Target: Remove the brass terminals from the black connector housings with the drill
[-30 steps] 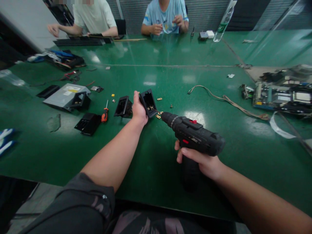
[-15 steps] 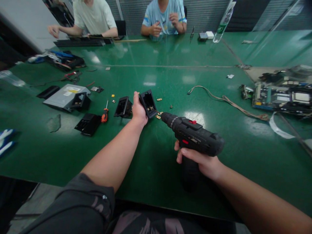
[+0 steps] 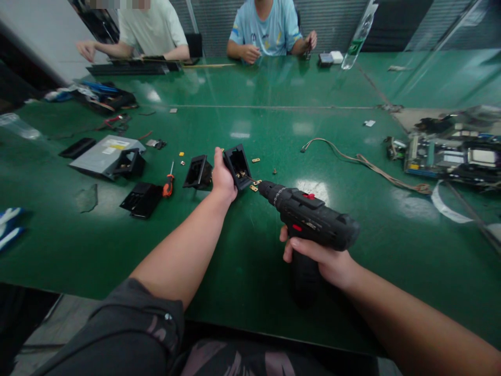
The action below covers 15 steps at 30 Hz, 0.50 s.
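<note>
My left hand (image 3: 224, 180) grips a black plastic box (image 3: 238, 166) with an open face and brass-coloured parts inside. In my right hand (image 3: 313, 253) is a black cordless drill (image 3: 313, 211), its fingers wrapped round the handle. The drill points left, its chuck close to the lower right edge of the box; whether the bit touches a screw is too small to tell. Left of my left hand lies a similar black box (image 3: 198, 172). Small brass plates (image 3: 254, 187) lie beside the drill's tip, and another brass plate (image 3: 255, 160) is just behind.
To the left are an orange screwdriver (image 3: 168, 185), a black case (image 3: 141, 199) and a grey metal drive (image 3: 102, 156). A cable (image 3: 368, 164) runs toward circuit boards (image 3: 462, 154) on the right. Two people sit across the table near a plastic bottle (image 3: 358, 42).
My hands, the box and the drill stay practically where they were. Across the table, the person in light blue has reached a hand sideways to a small dark upright object.
</note>
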Tool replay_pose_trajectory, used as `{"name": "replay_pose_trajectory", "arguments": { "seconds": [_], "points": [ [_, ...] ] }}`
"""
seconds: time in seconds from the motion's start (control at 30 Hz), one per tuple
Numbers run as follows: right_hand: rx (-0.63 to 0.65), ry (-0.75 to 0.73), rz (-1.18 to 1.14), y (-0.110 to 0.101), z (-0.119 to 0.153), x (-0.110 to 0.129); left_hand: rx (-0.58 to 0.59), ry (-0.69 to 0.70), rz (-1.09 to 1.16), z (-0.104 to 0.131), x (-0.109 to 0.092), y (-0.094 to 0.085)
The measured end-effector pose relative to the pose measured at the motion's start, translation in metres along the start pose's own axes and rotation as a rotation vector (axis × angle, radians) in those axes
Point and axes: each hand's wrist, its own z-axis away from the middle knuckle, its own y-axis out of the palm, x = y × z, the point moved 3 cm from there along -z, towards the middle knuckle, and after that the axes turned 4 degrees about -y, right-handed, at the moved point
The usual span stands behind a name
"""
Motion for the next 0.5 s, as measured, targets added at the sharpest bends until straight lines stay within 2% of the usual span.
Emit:
{"name": "replay_pose_trajectory", "arguments": {
  "seconds": [0.07, 0.5],
  "points": [
    [-0.002, 0.000, -0.006, -0.0002, 0.0001, -0.0003, -0.038, -0.012, -0.004, 0.0025, -0.0007, 0.0007],
    [0.003, 0.007, -0.003, 0.0001, -0.0002, -0.0012, -0.045, -0.011, 0.001, 0.0035, -0.0004, 0.0013]
  ]
}}
